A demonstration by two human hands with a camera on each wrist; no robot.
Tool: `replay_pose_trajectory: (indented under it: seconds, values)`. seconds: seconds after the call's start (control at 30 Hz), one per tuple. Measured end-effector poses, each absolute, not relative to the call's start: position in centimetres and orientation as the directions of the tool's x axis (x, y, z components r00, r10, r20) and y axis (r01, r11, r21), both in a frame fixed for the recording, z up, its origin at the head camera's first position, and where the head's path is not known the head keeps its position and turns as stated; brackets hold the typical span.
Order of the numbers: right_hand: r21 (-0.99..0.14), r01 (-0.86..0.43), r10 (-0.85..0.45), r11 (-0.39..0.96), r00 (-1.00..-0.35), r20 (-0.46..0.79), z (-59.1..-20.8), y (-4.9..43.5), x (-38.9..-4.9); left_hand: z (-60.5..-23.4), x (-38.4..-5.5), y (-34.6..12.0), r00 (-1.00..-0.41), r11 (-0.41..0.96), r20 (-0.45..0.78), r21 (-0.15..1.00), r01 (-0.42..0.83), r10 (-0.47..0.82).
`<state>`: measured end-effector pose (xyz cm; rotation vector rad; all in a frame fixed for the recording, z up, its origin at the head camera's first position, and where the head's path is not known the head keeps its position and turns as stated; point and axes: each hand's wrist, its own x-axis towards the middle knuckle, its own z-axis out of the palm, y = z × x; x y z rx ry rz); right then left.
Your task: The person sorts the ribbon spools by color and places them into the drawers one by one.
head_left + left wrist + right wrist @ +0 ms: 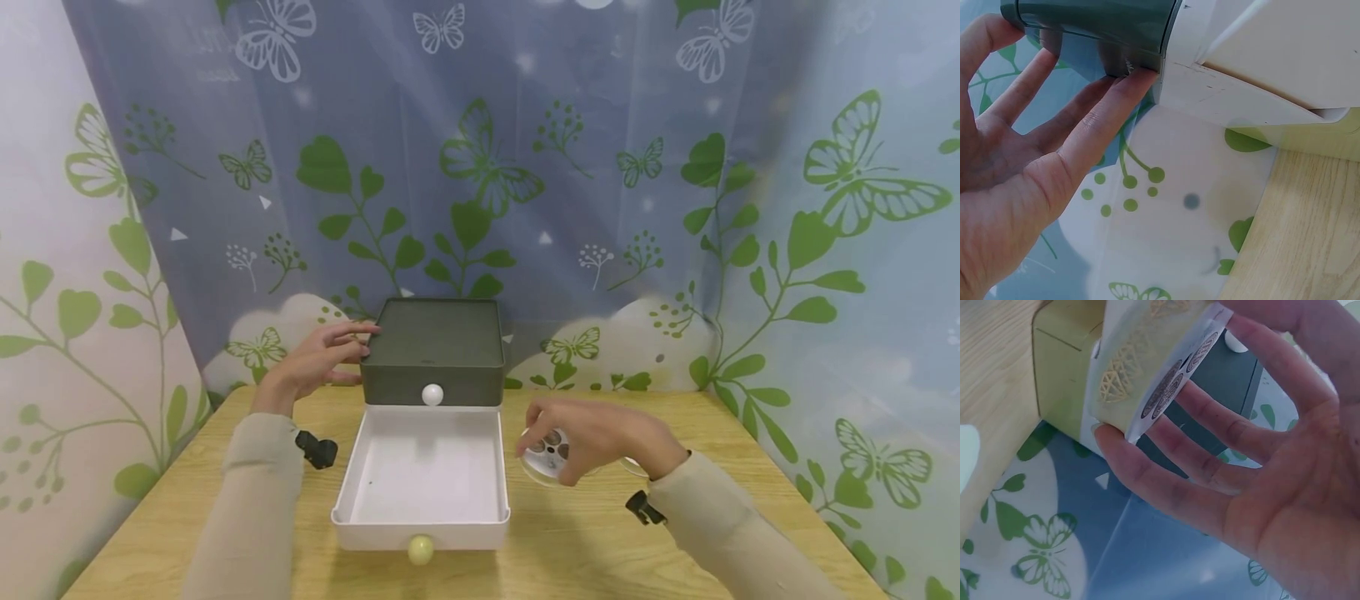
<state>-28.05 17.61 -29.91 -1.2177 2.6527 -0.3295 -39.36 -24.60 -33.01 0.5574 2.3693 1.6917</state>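
Note:
A two-tier drawer box stands on the table. Its dark green top unit (438,333) has a white knob, and a white drawer (420,537) with a pale green knob is pulled out below it. My left hand (318,362) touches the left side of the green unit with extended fingers (1094,125). To the right of the drawer, my right hand (592,429) grips a short, round, drum-shaped thing (542,467) by its edge. Its flat face has printed brown circles; its pale yellow side (1125,381) carries a gold geometric pattern.
Another round pale-rimmed thing (633,467) lies on the table, mostly hidden behind the right wrist. The wooden table (600,542) ends against patterned curtains (585,200) at the back and sides. A tiny dark speck is inside the drawer.

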Motion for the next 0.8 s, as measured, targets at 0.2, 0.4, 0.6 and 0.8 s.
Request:
replay_pose_trajectory:
  seconds: [0.2,0.4,0.6,0.8]
  values:
    - [-0.285,-0.723,-0.770,0.629,-0.631,-0.098,-29.4,16.5,-28.0,-33.1,-39.4,-24.7,-0.913,0.285,0.076,0.937,0.203,0.402]
    - [-0.269,-0.735,-0.779,0.622,-0.615,-0.119,-29.0,15.4,-28.1,-33.0,-39.4,-24.7,-0.913,0.287,0.073,0.937,0.201,0.401]
    - [-0.264,-0.742,-0.785,0.616,-0.605,-0.132,-28.7,14.3,-28.1,-32.7,-39.1,-24.7,-0.909,0.287,0.069,0.937,0.201,0.411]
    - [-0.241,-0.757,-0.793,0.608,-0.597,-0.126,-28.7,13.3,-28.3,-32.7,-39.0,-24.7,-0.905,0.277,0.075,0.939,0.206,0.419]
